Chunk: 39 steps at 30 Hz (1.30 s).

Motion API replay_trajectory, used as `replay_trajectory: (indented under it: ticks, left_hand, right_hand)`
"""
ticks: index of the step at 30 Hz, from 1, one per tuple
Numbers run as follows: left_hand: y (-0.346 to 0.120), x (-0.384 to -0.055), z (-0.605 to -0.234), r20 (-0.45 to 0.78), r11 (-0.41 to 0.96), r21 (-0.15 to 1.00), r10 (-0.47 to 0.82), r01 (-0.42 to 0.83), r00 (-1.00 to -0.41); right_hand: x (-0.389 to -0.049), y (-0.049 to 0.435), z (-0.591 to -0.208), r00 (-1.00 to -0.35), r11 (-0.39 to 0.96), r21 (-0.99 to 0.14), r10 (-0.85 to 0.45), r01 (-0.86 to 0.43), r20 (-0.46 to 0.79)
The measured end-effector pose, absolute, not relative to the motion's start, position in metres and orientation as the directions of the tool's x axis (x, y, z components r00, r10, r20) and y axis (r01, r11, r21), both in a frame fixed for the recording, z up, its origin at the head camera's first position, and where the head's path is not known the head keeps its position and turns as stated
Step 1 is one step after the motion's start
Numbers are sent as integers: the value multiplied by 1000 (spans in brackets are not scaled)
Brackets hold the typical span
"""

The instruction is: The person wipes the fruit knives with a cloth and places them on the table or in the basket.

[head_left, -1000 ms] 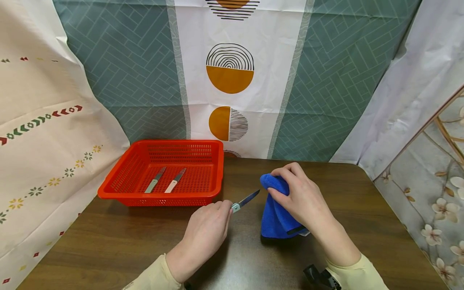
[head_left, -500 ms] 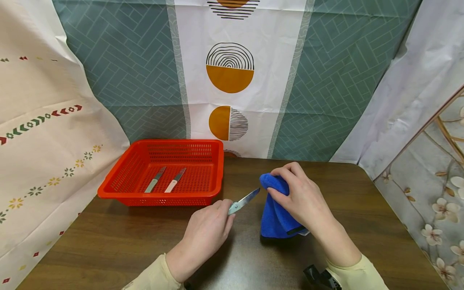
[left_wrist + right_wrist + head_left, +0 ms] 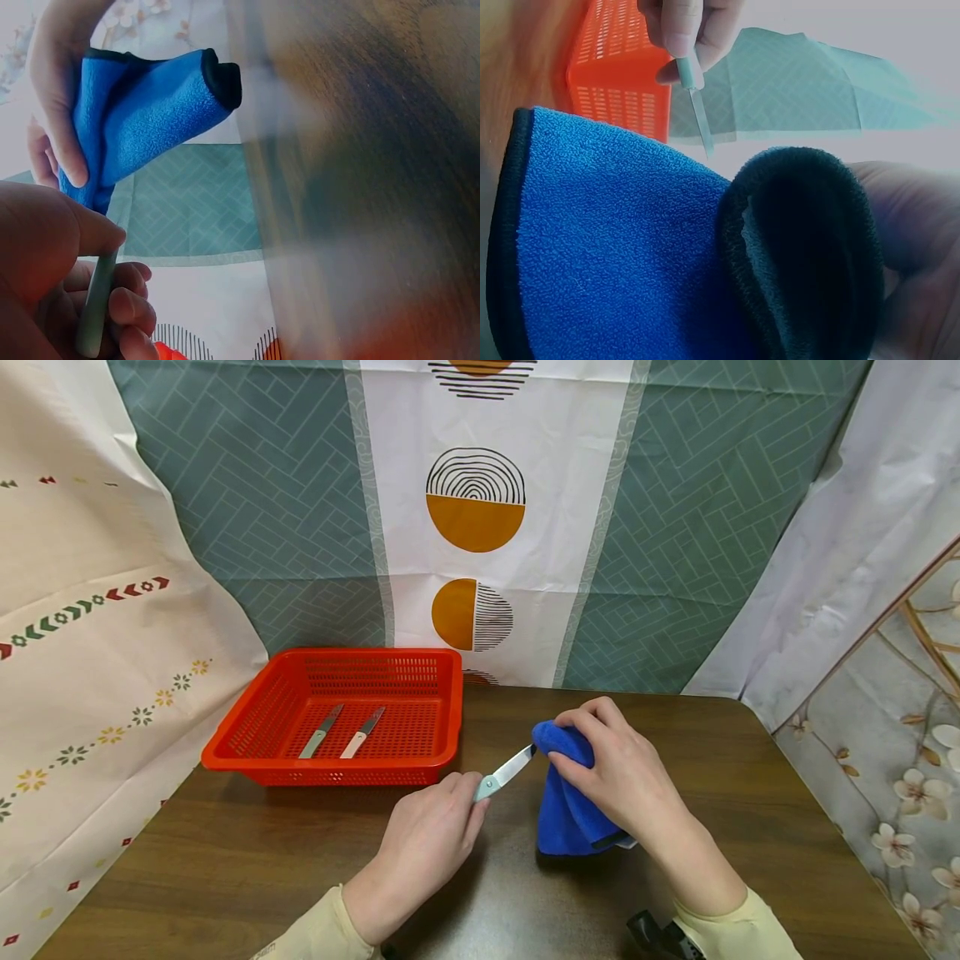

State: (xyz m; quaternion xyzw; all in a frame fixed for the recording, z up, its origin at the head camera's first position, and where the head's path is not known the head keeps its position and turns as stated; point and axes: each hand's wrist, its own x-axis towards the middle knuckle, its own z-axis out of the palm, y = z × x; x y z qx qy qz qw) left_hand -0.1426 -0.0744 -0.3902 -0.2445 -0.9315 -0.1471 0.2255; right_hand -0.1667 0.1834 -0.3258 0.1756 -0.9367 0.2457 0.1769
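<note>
My left hand grips a small folding knife by its pale green handle, the blade angled up and to the right. In the left wrist view the handle lies between thumb and curled fingers. A folded blue cloth with dark edging hangs from my right hand, pinched between thumb and fingers. The blade's tip meets the cloth's upper left corner in the head view. Seen from the right wrist, the blade points toward the cloth, whose folded end forms a loop.
A red plastic basket stands at the back left of the brown wooden table. Two more knives lie in it, one with a green handle and one with a pale pink handle. Patterned curtains hang behind the table.
The knife has turned in my left hand, so its blade now shows a bright face. My right hand has shifted slightly left with the cloth, bringing it to the blade's tip.
</note>
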Motion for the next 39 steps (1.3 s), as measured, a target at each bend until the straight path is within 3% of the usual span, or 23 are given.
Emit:
replay_trajectory:
  ticks: [23, 39]
  left_hand:
    - [-75, -142, -392, 531, 832, 130, 401, 539, -747]
    - [-76, -141, -393, 531, 827, 133, 407, 547, -743]
  right_hand:
    - [-155, 160, -338, -765, 750, -276, -440, -601, 470]
    - [-154, 152, -344, -752, 744, -245, -479, -621, 453]
